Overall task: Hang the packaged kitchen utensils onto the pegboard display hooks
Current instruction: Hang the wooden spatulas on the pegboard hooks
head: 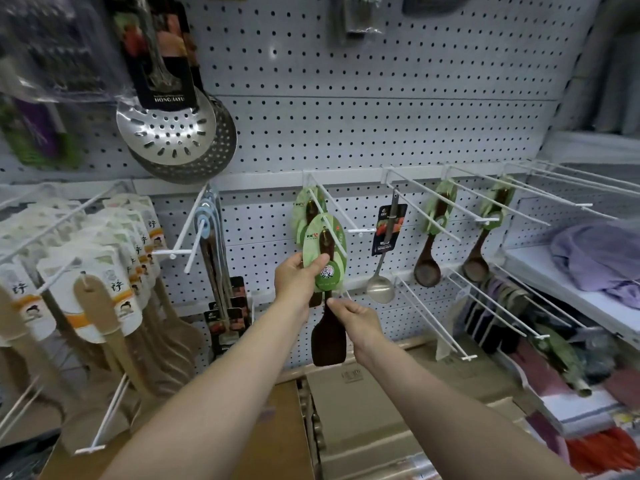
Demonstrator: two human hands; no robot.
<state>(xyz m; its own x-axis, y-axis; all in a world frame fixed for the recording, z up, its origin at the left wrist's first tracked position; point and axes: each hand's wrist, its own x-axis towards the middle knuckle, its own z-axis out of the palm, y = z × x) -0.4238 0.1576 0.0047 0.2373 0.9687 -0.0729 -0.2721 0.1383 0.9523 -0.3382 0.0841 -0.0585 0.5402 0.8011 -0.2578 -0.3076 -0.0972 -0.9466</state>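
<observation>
A dark wooden spatula [329, 337] with a green oval card [325, 252] hangs on a white pegboard hook [341, 211], in front of another green-carded utensil [304, 209] on the same hook. My left hand [299, 277] holds the card's lower left edge, thumb across its front. My right hand [356, 318] pinches the spatula's handle just below the card. The white pegboard [346, 133] fills the wall behind.
Two dark wooden ladles [427, 268] [476, 263] and a steel ladle [381, 285] hang to the right among bare hooks [433, 195]. Light wooden spatulas [93, 306] crowd the left. Steel skimmers [173, 133] hang above. Cardboard boxes [363, 410] lie below.
</observation>
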